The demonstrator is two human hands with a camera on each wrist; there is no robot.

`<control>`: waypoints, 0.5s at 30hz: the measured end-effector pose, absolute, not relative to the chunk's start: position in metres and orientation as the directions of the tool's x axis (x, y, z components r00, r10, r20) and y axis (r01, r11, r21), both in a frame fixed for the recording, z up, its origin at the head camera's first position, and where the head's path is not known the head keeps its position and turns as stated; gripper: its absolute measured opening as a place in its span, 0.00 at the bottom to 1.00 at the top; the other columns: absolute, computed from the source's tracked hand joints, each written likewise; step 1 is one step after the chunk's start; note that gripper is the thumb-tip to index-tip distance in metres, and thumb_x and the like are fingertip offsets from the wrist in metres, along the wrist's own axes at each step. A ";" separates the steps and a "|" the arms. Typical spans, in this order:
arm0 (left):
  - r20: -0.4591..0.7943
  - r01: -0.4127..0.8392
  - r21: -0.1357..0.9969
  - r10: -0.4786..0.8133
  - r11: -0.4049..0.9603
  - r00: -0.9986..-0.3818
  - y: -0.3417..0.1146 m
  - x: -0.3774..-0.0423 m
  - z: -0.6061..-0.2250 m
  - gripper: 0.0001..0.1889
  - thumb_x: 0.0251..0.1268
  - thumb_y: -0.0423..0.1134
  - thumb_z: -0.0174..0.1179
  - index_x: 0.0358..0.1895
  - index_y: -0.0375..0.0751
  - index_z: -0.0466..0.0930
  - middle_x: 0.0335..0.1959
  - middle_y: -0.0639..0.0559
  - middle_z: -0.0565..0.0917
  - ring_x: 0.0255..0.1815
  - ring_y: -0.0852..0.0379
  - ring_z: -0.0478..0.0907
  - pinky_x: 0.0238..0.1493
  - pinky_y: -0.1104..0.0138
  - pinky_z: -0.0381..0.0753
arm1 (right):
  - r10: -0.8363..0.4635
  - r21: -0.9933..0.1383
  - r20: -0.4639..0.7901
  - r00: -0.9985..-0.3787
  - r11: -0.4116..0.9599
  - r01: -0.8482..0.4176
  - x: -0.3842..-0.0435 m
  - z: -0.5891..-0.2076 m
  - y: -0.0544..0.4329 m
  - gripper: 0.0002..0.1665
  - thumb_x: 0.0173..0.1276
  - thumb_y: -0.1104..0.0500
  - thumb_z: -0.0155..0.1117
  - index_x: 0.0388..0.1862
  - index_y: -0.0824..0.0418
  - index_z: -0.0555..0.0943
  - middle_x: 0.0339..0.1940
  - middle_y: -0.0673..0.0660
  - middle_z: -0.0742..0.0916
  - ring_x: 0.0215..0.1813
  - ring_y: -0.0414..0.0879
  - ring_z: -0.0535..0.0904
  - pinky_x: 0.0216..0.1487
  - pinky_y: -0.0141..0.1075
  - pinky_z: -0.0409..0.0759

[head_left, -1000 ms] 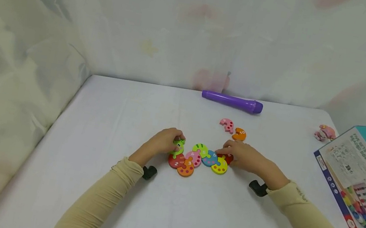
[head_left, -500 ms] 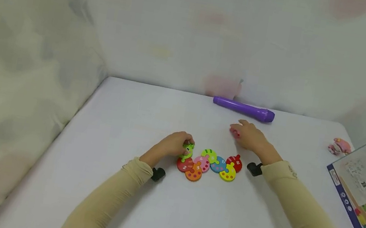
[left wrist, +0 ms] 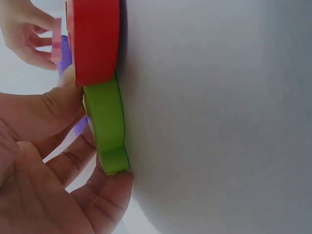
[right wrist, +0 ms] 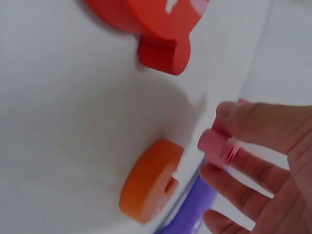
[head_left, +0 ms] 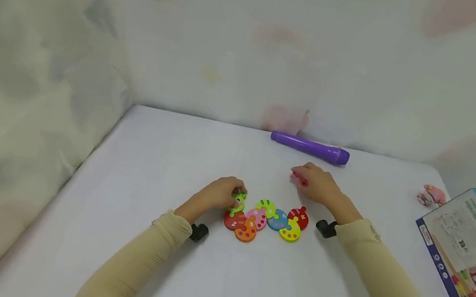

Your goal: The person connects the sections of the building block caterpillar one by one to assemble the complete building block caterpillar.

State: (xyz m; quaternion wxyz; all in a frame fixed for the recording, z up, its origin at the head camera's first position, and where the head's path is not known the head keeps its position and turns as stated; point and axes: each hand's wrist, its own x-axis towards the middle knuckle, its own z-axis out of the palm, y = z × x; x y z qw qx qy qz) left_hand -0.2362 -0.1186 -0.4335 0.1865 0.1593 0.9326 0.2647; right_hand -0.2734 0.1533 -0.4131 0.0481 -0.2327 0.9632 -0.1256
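A chain of joined, numbered caterpillar puzzle pieces (head_left: 277, 220) lies mid-table, from a green head at the left to a red piece (head_left: 298, 218) numbered 8 at the right. My left hand (head_left: 222, 192) grips the green head piece (left wrist: 106, 126), thumb on its face and fingers round its edge, beside the red 2 piece (left wrist: 96, 41). Beyond the chain's right end, my right hand (head_left: 318, 184) pinches a pink puzzle piece (right wrist: 215, 144) between thumb and fingers, raised off the table. Below that hand an orange piece (right wrist: 151, 183) lies loose; in the head view it is hidden.
A purple toy microphone (head_left: 309, 148) lies near the table's far edge. At the right stand a printed toy box (head_left: 467, 260) and a small pink figure (head_left: 432, 195). Patterned curtains (head_left: 217, 45) hang behind and to the left of the white table (head_left: 196, 283).
My right hand has left the red 8 piece, reached up to the pink piece and picked it up. My left hand stays on the green head. The camera view has shifted slightly.
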 end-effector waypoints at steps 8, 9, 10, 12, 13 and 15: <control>-0.258 0.211 0.554 0.406 0.806 -0.877 -0.119 -0.238 -0.437 0.17 0.55 0.32 0.63 0.50 0.42 0.78 0.43 0.49 0.77 0.44 0.53 0.72 0.51 0.60 0.73 | -0.577 -0.248 0.001 -0.816 0.791 -0.560 -0.240 -0.404 0.170 0.24 0.59 0.64 0.65 0.56 0.58 0.77 0.48 0.60 0.80 0.47 0.54 0.77 0.47 0.48 0.77; -0.259 0.214 0.554 0.410 0.805 -0.875 -0.118 -0.239 -0.437 0.17 0.55 0.32 0.63 0.50 0.42 0.78 0.43 0.49 0.76 0.44 0.53 0.71 0.51 0.60 0.73 | -0.588 -0.244 0.001 -0.809 0.784 -0.570 -0.237 -0.405 0.173 0.23 0.59 0.65 0.65 0.55 0.58 0.78 0.47 0.59 0.80 0.47 0.54 0.77 0.46 0.48 0.77; -0.259 0.216 0.554 0.413 0.804 -0.873 -0.116 -0.239 -0.436 0.17 0.55 0.32 0.63 0.50 0.42 0.78 0.43 0.49 0.76 0.44 0.53 0.71 0.51 0.61 0.73 | -0.601 -0.240 0.004 -0.799 0.775 -0.584 -0.233 -0.406 0.176 0.23 0.59 0.65 0.65 0.55 0.58 0.78 0.47 0.59 0.80 0.47 0.54 0.77 0.45 0.48 0.77; -0.261 0.213 0.555 0.412 0.804 -0.873 -0.117 -0.239 -0.436 0.17 0.55 0.32 0.63 0.50 0.42 0.78 0.42 0.49 0.76 0.44 0.53 0.71 0.51 0.60 0.72 | -0.618 -0.242 0.002 -0.787 0.763 -0.600 -0.228 -0.407 0.179 0.22 0.58 0.65 0.65 0.54 0.57 0.79 0.46 0.58 0.80 0.47 0.53 0.77 0.44 0.47 0.77; -0.263 0.212 0.555 0.411 0.805 -0.873 -0.117 -0.239 -0.435 0.17 0.55 0.32 0.63 0.50 0.42 0.78 0.42 0.49 0.76 0.44 0.53 0.71 0.51 0.61 0.72 | -0.624 -0.244 0.002 -0.782 0.758 -0.605 -0.226 -0.408 0.179 0.22 0.58 0.66 0.66 0.53 0.57 0.79 0.46 0.57 0.81 0.47 0.52 0.76 0.43 0.47 0.77; -0.264 0.209 0.555 0.409 0.805 -0.873 -0.117 -0.239 -0.435 0.17 0.55 0.32 0.63 0.50 0.42 0.78 0.42 0.49 0.76 0.44 0.53 0.71 0.51 0.60 0.72 | -0.628 -0.254 -0.004 -0.778 0.753 -0.606 -0.223 -0.409 0.180 0.22 0.57 0.66 0.66 0.53 0.57 0.80 0.45 0.56 0.81 0.47 0.52 0.76 0.43 0.46 0.76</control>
